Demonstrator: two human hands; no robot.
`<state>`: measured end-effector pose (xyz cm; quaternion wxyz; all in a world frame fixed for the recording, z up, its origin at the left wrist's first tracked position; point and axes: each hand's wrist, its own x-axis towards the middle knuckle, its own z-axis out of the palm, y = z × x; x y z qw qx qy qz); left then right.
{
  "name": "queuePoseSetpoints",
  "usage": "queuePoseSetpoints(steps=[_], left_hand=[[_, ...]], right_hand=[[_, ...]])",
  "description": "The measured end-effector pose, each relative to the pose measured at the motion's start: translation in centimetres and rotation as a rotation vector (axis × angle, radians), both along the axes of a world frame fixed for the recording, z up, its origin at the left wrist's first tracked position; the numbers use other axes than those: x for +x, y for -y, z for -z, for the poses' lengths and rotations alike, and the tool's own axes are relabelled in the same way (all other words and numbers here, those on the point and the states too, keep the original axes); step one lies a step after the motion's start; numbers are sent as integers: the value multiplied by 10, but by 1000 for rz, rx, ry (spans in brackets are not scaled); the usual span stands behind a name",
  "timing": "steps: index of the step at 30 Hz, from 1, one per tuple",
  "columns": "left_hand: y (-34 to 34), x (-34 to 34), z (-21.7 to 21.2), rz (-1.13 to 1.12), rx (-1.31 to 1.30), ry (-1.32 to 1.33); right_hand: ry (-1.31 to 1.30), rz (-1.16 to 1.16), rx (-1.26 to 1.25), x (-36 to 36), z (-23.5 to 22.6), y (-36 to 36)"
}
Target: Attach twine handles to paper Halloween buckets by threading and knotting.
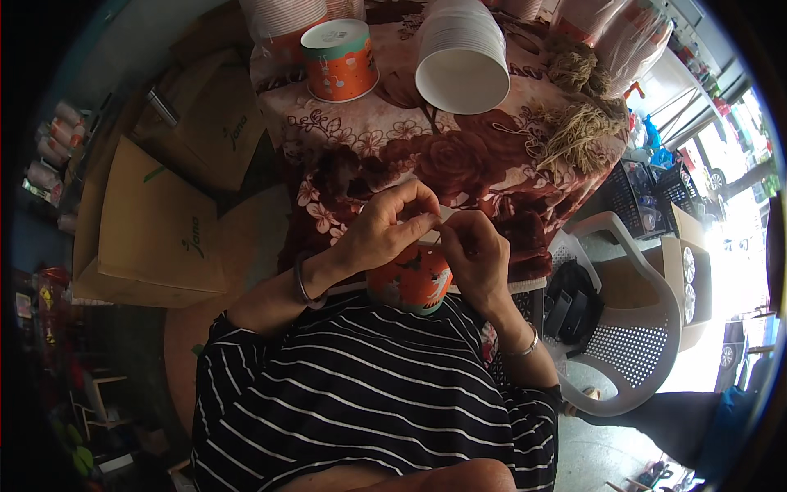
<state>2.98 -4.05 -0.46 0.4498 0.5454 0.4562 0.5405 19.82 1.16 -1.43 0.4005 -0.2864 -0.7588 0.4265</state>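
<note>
Fingers (420, 194) curled, left hand (388, 225) beside right hand (479, 261) at a round orange-and-green paper tub (407, 281); can't tell whether they're gripping!

Thing at the fingertips of left grip (392, 225) and right grip (477, 258): too small to tell. Orange tub (410, 280): upper part mostly hidden behind both. Wrapped cup stack (284, 18), far left: top cut off by upper edge. Other person's leg (668, 422): rest of body out of view. Left shelf goods (64, 135): too blurred to identify.
</note>
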Motion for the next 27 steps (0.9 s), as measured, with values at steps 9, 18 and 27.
queuePoseSetpoints(steps=[9,18,27], left_hand=[[-2,-3,3,-30,17,-69],[1,-3,-3,-40,-15,-83],[3,-1,4,-135,153,-343]], right_hand=[[11,-15,25,1,0,2],[-2,1,38,0,-2,2],[-23,-55,-183,0,-3,0]])
